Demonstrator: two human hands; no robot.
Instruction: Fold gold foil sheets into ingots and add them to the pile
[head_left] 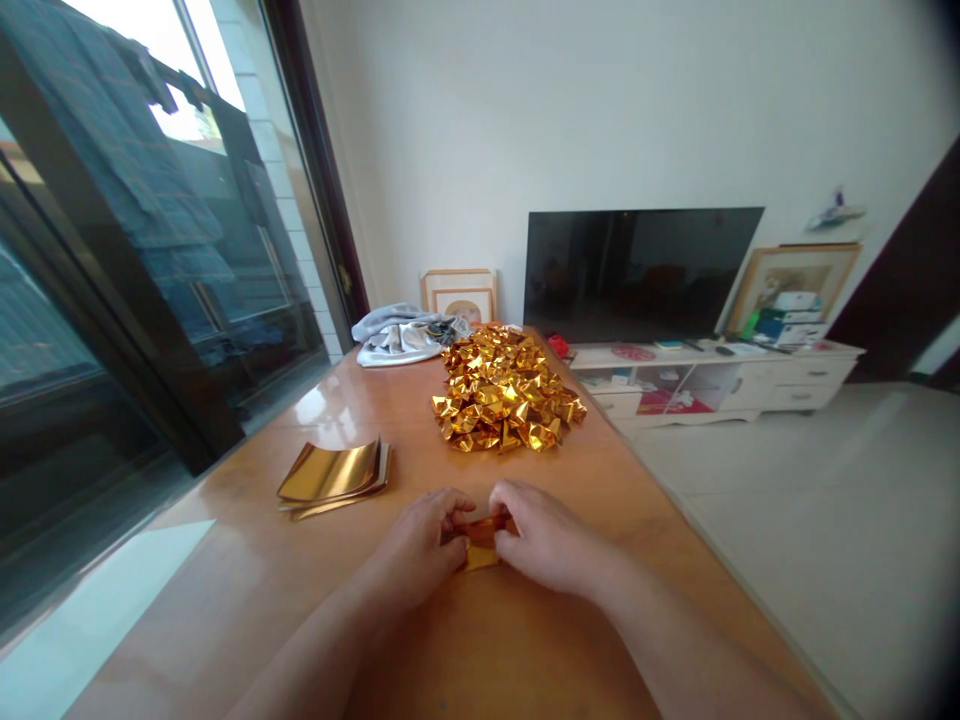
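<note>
Between my two hands is a sheet of gold foil paper [481,556], partly folded or curled, close above the wooden table [510,640]. My left hand [431,535] grips its left side with thumb and fingers. On the right side, my right hand [536,530] pinches it with curled fingers. The fingers cover much of the sheet, so its exact fold is hidden. Beyond my hands rises a large heap of folded gold foil pieces [510,390]. Left of my hands lies a stack of flat gold foil sheets [330,475], its edges slightly curled.
Crumpled grey cloth [405,335] lies at the table's far left end. A pale sheet [112,590] covers the near left edge. Past the table stand a television [637,275] and a low white cabinet [780,380]. A glass sliding door [150,250] borders the left.
</note>
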